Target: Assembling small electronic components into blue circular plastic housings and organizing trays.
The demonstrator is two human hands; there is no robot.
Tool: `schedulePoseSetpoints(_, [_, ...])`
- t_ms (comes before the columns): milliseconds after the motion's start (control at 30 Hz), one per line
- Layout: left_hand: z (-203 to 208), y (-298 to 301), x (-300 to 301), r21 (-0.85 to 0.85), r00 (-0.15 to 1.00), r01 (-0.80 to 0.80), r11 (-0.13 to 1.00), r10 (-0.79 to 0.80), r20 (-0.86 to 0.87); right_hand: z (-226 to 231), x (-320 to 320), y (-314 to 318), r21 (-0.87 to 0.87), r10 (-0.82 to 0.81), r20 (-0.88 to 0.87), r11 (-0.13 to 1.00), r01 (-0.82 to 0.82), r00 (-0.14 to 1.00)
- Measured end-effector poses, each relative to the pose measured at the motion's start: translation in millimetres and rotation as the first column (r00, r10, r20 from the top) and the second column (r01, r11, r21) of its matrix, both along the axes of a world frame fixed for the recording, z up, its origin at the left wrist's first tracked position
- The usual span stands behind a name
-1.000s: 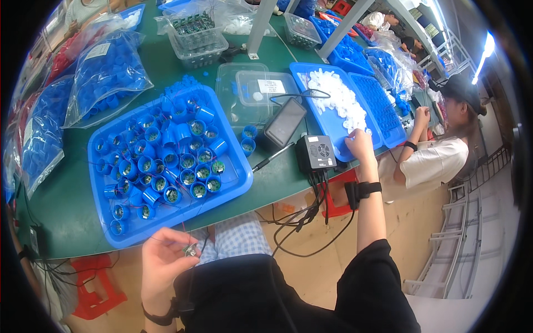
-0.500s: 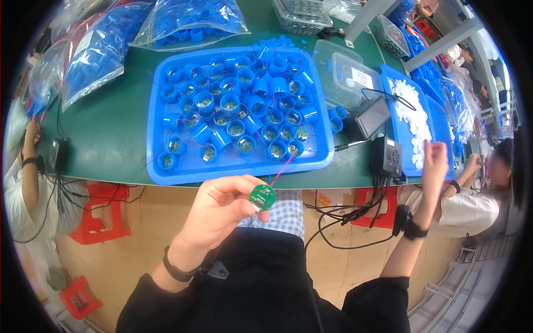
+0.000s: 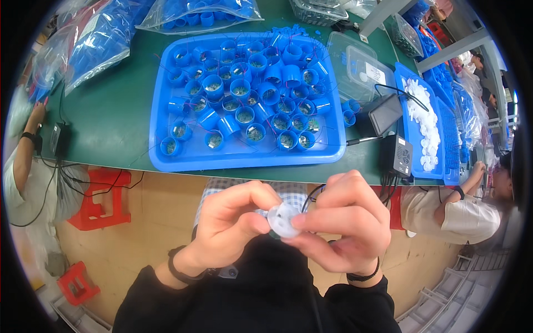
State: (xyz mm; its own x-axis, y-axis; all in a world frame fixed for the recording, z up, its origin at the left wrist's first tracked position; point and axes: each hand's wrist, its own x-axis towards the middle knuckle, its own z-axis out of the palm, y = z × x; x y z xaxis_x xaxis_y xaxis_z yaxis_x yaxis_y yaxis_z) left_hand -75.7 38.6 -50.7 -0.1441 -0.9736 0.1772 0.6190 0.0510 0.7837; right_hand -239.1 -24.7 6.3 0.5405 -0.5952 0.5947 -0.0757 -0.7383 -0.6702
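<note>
In front of my body, both hands meet at a round white plastic cap [image 3: 281, 213] with small holes in it. My right hand [image 3: 347, 222] pinches its right edge between thumb and fingers. My left hand [image 3: 233, 225] is closed from the other side, its thumb and index finger at the cap's left edge. A sliver of the round green circuit board [image 3: 273, 235] shows under the cap; the rest of the board is hidden. Beyond my hands, a blue tray [image 3: 250, 161] holds many blue cups [image 3: 244, 115] with small boards and thin wires inside.
At the right, a blue tray [image 3: 412, 158] holds a heap of white caps [image 3: 427, 133]. Between the trays stand a black box with a vent [image 3: 395, 155] and a dark screen [image 3: 380, 115]. Bags of blue cups [image 3: 102, 47] lie at the far left. Co-workers [image 3: 455, 213] sit on both sides.
My right hand has come from the right-hand tray to my left hand, bringing a white cap. The cap now covers most of the green board, which was in plain sight before.
</note>
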Motion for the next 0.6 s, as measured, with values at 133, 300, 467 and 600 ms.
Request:
schedulePoseSetpoints(133, [2.9,4.2,-2.4,0.014,0.999,0.031,0.999,-0.031,-0.024,-1.3,0.2,-0.8,0.134,0.155,0.061,0.978,-0.162,0.986])
schedulePoseSetpoints(300, [4.2,5.2,-1.1,0.004,0.998,0.048,0.999,-0.049,0.051,0.1,1.2,5.1,0.268,0.187,0.12,0.94,-0.213,0.975])
schedulePoseSetpoints(467, [7.2,6.1,0.0,0.046,0.997,0.073,0.996,-0.073,-0.002,8.0,-0.5,4.5,0.322,0.171,-0.053,0.935,-0.145,0.984])
schedulePoseSetpoints(600, [5.9,3.1,-1.2,-0.013,0.997,0.073,0.997,-0.073,0.0,4.9,-5.9,0.3,0.101,0.11,0.041,0.988,-0.114,0.993])
